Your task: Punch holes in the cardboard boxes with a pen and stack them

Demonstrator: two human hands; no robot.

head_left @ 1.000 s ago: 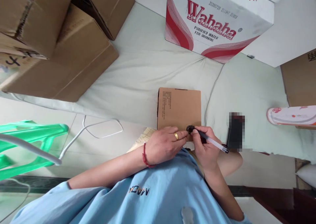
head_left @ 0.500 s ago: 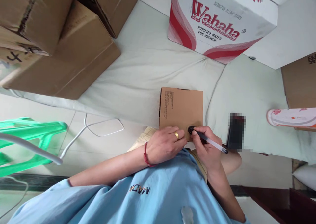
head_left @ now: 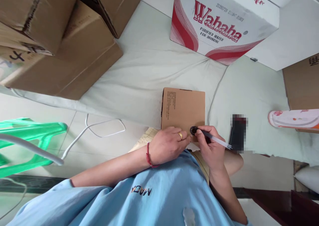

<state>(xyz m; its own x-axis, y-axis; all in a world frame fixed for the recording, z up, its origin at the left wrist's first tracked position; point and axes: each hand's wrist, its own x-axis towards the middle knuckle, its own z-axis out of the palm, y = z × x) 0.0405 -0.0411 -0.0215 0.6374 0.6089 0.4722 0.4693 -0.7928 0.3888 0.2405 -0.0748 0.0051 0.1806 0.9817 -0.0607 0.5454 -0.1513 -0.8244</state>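
"Small box [head_left: 185, 108]?"
"At the six o'clock edge of cloth [head_left: 142, 79] running toward eleven."
"Grip?"
"My right hand [head_left: 211, 150], at the box's five, pinches a pen [head_left: 219, 141]; left hand [head_left: 167, 147] draped over its seven, fingers' hold I can't tell."

The small carton [head_left: 189, 106] carries print [head_left: 171, 104] too tiny for me; the left hand [head_left: 170, 145] hides its near-left corner. Right of the carton, a dark object [head_left: 237, 134] is blurred; farther right, a package [head_left: 294, 118] is cut off.

"Wahaha" on white-and-red carton [head_left: 221, 25]
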